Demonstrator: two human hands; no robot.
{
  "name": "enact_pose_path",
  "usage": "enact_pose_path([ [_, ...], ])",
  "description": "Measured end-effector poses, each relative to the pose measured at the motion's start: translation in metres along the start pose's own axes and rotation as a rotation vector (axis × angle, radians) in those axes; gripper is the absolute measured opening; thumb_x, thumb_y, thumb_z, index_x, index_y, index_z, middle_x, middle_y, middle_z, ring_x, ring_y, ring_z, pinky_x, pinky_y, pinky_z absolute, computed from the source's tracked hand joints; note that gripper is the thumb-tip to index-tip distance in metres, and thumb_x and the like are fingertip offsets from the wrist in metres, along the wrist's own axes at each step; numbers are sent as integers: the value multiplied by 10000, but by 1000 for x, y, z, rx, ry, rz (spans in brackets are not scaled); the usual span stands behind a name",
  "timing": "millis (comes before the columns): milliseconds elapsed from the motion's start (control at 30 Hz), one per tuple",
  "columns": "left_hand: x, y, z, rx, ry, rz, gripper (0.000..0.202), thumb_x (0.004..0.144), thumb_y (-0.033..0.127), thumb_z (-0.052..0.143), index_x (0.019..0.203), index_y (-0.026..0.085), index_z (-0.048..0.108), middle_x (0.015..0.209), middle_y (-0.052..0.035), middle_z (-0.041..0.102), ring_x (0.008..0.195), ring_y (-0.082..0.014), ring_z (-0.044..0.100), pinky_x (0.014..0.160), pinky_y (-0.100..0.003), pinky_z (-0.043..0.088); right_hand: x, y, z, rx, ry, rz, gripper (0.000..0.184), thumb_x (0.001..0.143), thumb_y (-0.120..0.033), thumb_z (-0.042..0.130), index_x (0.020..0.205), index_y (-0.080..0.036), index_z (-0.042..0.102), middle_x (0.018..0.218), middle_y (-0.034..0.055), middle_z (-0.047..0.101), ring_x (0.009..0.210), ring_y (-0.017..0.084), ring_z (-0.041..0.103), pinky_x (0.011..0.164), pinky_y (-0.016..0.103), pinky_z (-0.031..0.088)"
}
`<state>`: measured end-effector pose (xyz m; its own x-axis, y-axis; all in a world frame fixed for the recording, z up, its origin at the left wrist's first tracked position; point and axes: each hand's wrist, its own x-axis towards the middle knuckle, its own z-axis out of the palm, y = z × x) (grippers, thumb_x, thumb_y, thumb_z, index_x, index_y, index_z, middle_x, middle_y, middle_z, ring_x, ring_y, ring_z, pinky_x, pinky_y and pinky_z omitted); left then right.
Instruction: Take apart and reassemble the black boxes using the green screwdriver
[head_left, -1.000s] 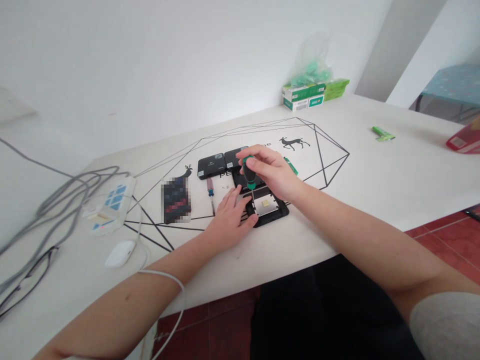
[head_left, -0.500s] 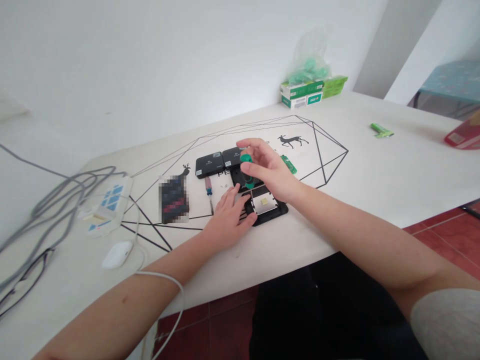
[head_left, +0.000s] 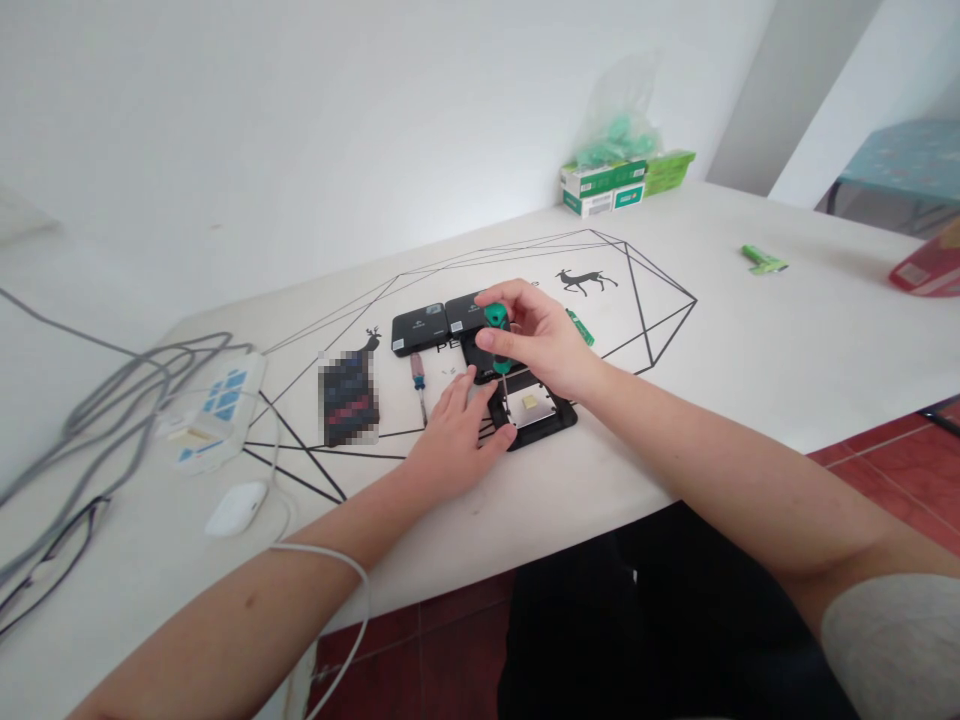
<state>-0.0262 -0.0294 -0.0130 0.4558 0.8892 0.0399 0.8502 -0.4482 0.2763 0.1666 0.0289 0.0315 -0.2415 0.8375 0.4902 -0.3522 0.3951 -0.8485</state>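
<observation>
My right hand (head_left: 540, 335) grips a screwdriver (head_left: 496, 316) by its green and black handle, fingertips and thumb around it. The shaft points down to the left side of an opened black device casing (head_left: 544, 433). Inside that casing lies a silvery metal plate with a small yellowish pad (head_left: 530, 402) at its middle. Resting at the casing's left edge is my left hand (head_left: 459, 435), fingers spread and thumb touching the near-left corner. Whether the screwdriver tip sits in a screw is too small to tell.
Two closed black boxes (head_left: 418, 328) sit behind, with another black part and a green circuit board (head_left: 580, 328) partly hidden by my right hand. A second screwdriver (head_left: 418, 380) lies left, near tiny screws. Cables (head_left: 142, 400), a white case (head_left: 235, 509) and green-white boxes (head_left: 604, 180) surround.
My right hand's fingers have shifted around the screwdriver handle, and its shaft now shows more clearly. The left hand stays at the casing, almost unmoved.
</observation>
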Motion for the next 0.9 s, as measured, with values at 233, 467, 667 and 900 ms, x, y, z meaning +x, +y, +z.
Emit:
enact_pose_path([
  [233, 1, 2, 1, 43, -51, -26, 975, 916, 801, 554, 1639, 168, 387, 1792, -204, 105, 1652, -429, 121, 1320, -613, 202, -3, -6, -2, 62, 12, 45, 302, 891, -331, 615, 1187, -267, 619, 1029, 23, 704, 988, 208, 652, 908, 401, 571],
  [467, 1, 1, 1, 36, -47, -22, 962, 928, 777, 566, 1646, 165, 380, 1786, -217, 126, 1645, -443, 144, 1311, -635, 212, -2, -1, 1, -75, 36, -16, 400, 826, -492, 816, 1114, -284, 634, 955, 4, 612, 863, 179, 598, 802, 356, 581],
  [667, 1, -1, 2, 23, -35, -9, 946, 930, 765, 579, 1630, 153, 406, 1780, -233, 134, 1639, -455, 159, 1297, -658, 230, 0, 8, -3, -94, 58, -55, 489, 843, -436, 799, 1260, -320, 571, 904, -23, 566, 787, 159, 564, 743, 340, 585],
  [900, -1, -6, 3, -56, 71, 45, 726, 956, 641, 640, 1515, 190, 533, 1733, -213, 294, 1607, -427, 275, 1274, -656, 291, 2, 11, -6, -154, 146, -53, 272, 919, -314, 653, 1188, -283, 632, 984, 17, 659, 935, 193, 652, 902, 420, 602],
])
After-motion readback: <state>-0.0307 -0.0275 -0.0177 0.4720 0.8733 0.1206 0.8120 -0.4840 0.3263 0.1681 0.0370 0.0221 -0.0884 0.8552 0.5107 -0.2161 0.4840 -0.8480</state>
